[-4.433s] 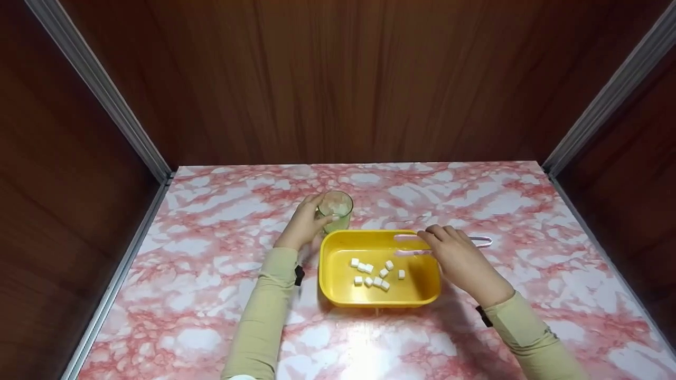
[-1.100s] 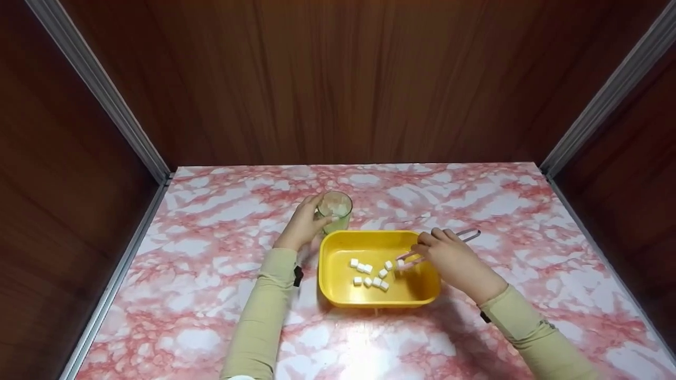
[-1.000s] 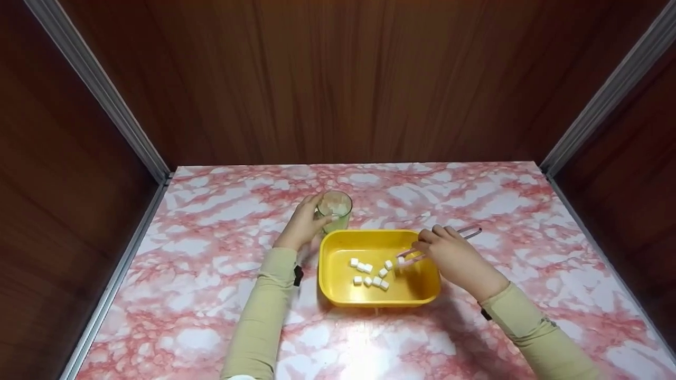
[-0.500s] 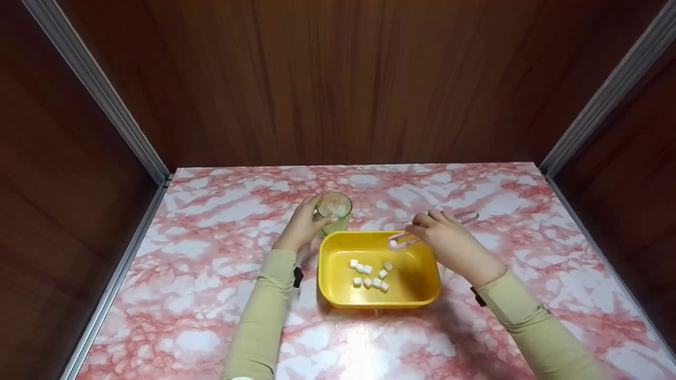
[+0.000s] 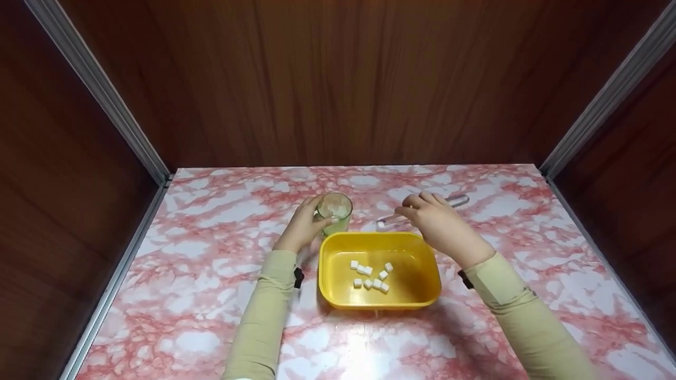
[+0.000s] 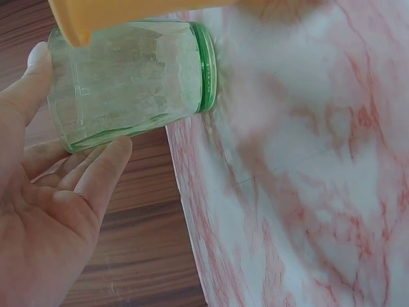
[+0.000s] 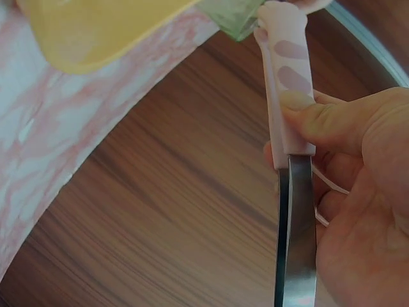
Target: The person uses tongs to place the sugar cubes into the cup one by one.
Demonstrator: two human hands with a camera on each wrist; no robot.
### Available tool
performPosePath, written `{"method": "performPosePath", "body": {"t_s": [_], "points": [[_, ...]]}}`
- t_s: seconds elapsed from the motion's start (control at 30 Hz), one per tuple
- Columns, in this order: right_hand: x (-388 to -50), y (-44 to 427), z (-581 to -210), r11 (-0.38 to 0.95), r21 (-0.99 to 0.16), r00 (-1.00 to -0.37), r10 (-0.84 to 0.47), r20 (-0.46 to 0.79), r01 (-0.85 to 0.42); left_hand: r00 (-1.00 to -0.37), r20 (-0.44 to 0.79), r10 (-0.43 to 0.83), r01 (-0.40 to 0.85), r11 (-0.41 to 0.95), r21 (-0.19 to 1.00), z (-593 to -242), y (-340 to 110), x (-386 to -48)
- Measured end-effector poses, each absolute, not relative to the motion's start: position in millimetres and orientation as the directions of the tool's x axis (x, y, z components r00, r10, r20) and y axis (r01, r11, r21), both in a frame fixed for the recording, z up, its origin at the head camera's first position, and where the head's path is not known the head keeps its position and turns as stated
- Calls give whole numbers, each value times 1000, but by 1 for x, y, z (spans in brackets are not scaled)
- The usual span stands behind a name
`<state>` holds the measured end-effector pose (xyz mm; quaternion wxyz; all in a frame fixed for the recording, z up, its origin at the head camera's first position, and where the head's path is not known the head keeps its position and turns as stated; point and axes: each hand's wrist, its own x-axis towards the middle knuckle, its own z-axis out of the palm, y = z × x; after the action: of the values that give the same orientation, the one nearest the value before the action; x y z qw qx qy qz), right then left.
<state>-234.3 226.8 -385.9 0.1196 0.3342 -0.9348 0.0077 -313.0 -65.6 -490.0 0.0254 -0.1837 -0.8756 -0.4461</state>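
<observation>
My left hand (image 5: pixel 302 226) holds a green-tinted drinking glass (image 5: pixel 337 224) that stands upright behind a yellow tub (image 5: pixel 380 305). In the left wrist view the thumb and fingers sit on opposite sides of the glass (image 6: pixel 128 77). Several white cubes (image 5: pixel 368 271) lie on the tub's floor. My right hand (image 5: pixel 443 227) pinches metal tongs (image 5: pixel 458 200) with pink tips, beyond the tub's back rim. One white cube (image 5: pixel 381 225) sits between the tips, to the right of the glass. In the right wrist view, thumb and fingers press the pink part of the tongs (image 7: pixel 295 83); the cube cannot be seen there.
A red-and-white marbled table (image 5: pixel 211 295) bears everything. Dark wood-look panels (image 5: pixel 338 84) rise at the back and both sides, with metal strips (image 5: pixel 105 89) along the corners.
The tongs took a white cube from the right of the tub's floor. My right hand has lifted it and moved back and left past the rim, toward the glass. The left hand stays still.
</observation>
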Motion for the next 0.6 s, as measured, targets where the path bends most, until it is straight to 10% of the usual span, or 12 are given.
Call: {"method": "performPosePath", "body": {"t_s": [0.6], "points": [[-264,199,-381,775,32,-741,-615,268,-632,-932,197,305,339,537,773,-490,-66,-313]]}}
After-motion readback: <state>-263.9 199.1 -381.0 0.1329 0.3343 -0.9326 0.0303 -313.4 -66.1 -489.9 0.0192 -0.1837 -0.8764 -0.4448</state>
